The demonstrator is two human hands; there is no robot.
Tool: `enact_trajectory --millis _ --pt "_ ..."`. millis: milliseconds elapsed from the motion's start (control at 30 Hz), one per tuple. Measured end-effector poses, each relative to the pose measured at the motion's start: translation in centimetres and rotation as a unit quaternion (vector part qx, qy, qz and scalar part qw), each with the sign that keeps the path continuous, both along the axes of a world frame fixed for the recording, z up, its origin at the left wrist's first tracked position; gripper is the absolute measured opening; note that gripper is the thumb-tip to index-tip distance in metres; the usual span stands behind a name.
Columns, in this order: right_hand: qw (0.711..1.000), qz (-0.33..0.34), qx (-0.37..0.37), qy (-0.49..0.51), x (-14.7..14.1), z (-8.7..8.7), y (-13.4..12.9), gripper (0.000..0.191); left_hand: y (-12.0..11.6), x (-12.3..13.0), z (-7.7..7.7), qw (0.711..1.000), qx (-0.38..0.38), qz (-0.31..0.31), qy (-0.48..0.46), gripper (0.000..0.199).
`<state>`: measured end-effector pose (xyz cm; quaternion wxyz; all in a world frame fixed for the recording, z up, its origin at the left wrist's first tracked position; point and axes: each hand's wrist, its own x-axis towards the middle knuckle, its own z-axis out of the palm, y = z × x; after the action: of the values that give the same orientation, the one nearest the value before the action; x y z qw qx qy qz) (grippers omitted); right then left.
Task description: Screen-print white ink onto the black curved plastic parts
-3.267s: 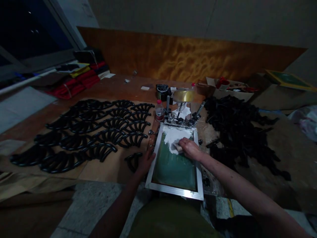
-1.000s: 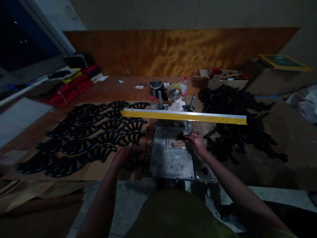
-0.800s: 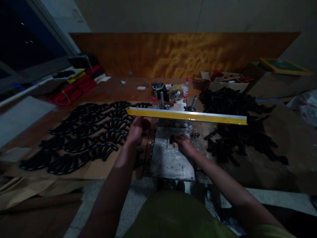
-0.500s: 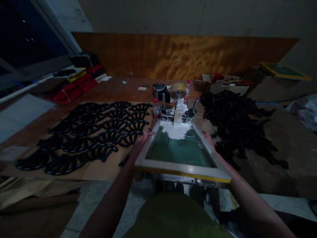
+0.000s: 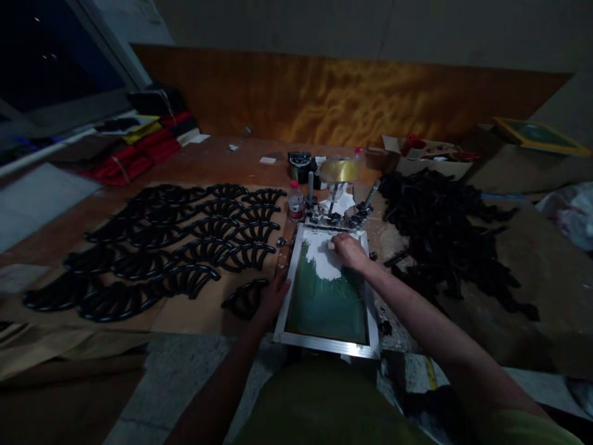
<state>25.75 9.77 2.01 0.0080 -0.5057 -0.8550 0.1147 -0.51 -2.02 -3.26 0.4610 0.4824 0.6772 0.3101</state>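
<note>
A silkscreen frame (image 5: pixel 328 346) with a pale metal rim and green mesh lies flat in front of me, hinged to a clamp (image 5: pixel 331 217) at its far end. Thick white ink (image 5: pixel 323 262) covers part of the far mesh. My right hand (image 5: pixel 349 250) is closed around a squeegee (image 5: pixel 331 245) in the ink; only a small pale end shows past the fingers. At the left rail, my left hand (image 5: pixel 277 293) grips the frame's edge, its fingers dim and partly hidden.
Rows of curved black tubes (image 5: pixel 171 247) lie on cardboard at left, a small bunch (image 5: pixel 245 298) close to my left hand. A heap of black pieces (image 5: pixel 445 235) is at right. A red-capped bottle (image 5: pixel 295 203) and a black tub (image 5: pixel 300 165) stand behind the frame.
The frame has come down from a raised tilt to lying flat. My right hand has left the right rail and taken hold of the squeegee. My left hand has slid nearer along the left rail.
</note>
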Motion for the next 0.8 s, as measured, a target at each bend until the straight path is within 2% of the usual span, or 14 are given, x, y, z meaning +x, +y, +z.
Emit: enact_trajectory --millis 133,200,300,367,467,533,633,700,800 --pt "0.987 0.154 0.000 0.054 2.0 -0.1 -3.5 0.025 -0.4 0.2 0.3 1.000 -0.010 0.008 -0.025 0.056" --pt "0.981 0.180 -0.015 0.075 2.5 0.3 -3.6 0.025 -0.5 0.3 0.6 0.999 -0.012 0.012 -0.027 0.056" --pt "0.986 0.132 0.008 0.105 2.0 0.2 -2.9 0.020 -0.4 0.3 1.2 1.000 -0.010 0.017 -0.012 0.055" --pt "0.986 0.100 0.054 0.121 1.4 -0.6 -3.2 0.020 -0.1 0.3 1.5 1.000 -0.015 0.014 -0.009 0.055" --pt "0.976 0.118 0.102 0.150 1.5 -2.3 -5.2 0.026 0.1 0.3 1.9 1.000 -0.018 0.007 -0.008 0.057" --pt "0.969 0.143 0.102 0.172 2.1 -2.7 -6.1 0.026 0.0 0.4 2.2 1.000 -0.015 0.007 -0.007 0.059" --pt "0.973 0.125 0.083 0.178 2.5 -1.5 -4.7 0.021 -0.1 0.5 3.0 1.000 -0.015 0.008 -0.013 0.060" --pt "0.981 0.061 0.076 0.165 1.9 0.0 -2.1 0.031 -0.1 0.3 4.1 1.000 0.000 0.002 -0.011 0.059" --pt "0.989 -0.062 0.065 0.119 1.6 2.2 2.2 0.052 0.5 -0.1 6.6 0.999 0.037 -0.017 0.009 0.056"
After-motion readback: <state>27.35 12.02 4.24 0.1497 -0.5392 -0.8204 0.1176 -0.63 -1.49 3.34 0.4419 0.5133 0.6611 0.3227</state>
